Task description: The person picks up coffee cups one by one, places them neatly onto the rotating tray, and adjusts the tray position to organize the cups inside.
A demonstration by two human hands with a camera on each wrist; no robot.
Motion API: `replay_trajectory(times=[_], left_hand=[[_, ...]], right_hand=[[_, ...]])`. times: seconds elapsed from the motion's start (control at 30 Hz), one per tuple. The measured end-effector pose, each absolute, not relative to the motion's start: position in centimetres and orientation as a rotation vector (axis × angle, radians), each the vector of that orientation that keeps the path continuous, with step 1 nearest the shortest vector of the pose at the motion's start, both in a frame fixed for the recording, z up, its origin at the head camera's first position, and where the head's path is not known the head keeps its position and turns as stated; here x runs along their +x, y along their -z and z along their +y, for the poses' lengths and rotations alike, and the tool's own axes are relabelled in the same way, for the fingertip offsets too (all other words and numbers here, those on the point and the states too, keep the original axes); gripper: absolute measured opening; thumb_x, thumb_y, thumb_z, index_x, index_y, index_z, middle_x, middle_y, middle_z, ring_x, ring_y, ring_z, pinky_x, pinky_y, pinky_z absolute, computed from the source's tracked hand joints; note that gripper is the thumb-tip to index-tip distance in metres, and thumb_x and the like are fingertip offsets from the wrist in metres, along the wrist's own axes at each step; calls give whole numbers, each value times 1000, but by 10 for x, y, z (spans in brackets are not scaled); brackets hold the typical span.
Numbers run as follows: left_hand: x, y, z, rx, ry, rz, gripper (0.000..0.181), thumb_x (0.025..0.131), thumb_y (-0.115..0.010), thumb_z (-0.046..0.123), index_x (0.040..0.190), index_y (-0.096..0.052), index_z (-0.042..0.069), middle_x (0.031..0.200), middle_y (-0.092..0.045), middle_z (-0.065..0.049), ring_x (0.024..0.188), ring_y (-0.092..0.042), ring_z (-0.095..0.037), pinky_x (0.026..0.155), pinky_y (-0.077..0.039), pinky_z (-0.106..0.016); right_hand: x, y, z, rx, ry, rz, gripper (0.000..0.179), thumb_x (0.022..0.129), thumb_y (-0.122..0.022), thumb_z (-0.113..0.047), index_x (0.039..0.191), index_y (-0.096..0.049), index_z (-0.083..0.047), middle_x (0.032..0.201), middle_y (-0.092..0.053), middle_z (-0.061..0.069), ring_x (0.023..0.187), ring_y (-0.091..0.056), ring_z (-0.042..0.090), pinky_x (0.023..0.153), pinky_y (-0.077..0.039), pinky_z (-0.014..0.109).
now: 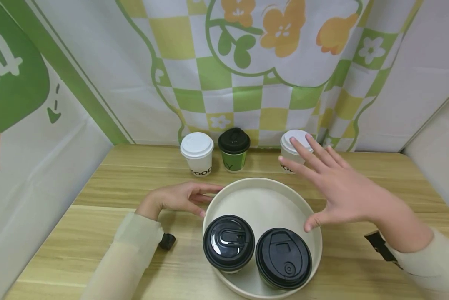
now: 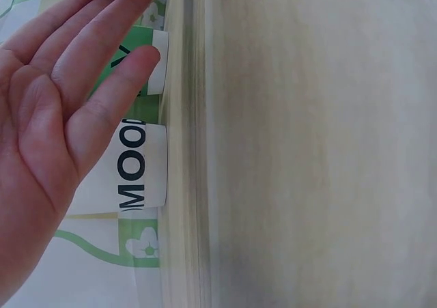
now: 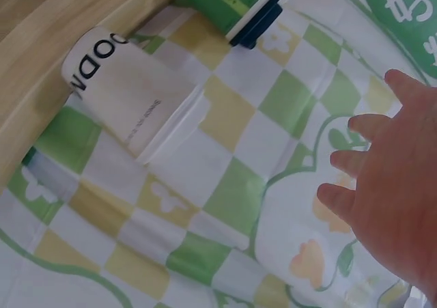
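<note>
A round cream tray (image 1: 262,196) lies on the wooden table, carrying two cups with black lids near its front side: one with a glossy lid (image 1: 229,243), the other with a matte lid (image 1: 283,258). My left hand (image 1: 183,197) touches the tray's left rim with extended fingers; its palm shows in the left wrist view. Above the tray's right side, my right hand (image 1: 340,191) is raised with fingers spread and holds nothing. In the head view its fingertips overlap the white-lidded paper cup (image 1: 292,155) at the back right.
Along the table's back edge stand another white-lidded cup (image 1: 196,154) and a green cup with a black lid (image 1: 234,150). A curtain (image 1: 247,91) with checks and flowers hangs right behind them. Printed white panels (image 1: 74,108) border the left side.
</note>
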State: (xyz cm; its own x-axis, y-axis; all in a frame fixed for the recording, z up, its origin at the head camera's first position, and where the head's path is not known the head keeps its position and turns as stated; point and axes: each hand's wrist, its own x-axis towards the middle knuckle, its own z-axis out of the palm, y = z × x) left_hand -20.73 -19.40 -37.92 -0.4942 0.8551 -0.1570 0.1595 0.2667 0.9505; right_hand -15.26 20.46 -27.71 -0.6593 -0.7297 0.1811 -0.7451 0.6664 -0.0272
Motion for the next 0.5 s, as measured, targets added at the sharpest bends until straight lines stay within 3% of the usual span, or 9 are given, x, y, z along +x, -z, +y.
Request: replay_trajectory(times=[0.5], left_hand=[[-205,378,-193,899,-1278,1828,83,87,-72,0,156,-25,0,163,-27,-18,144,-36,-42,116,-38,-47]], right_hand=[[-190,282,222,1003,-170,-2884,125,66,-77,-71,161,-7,-31,168,15,1,154,14,35,113,-12,78]])
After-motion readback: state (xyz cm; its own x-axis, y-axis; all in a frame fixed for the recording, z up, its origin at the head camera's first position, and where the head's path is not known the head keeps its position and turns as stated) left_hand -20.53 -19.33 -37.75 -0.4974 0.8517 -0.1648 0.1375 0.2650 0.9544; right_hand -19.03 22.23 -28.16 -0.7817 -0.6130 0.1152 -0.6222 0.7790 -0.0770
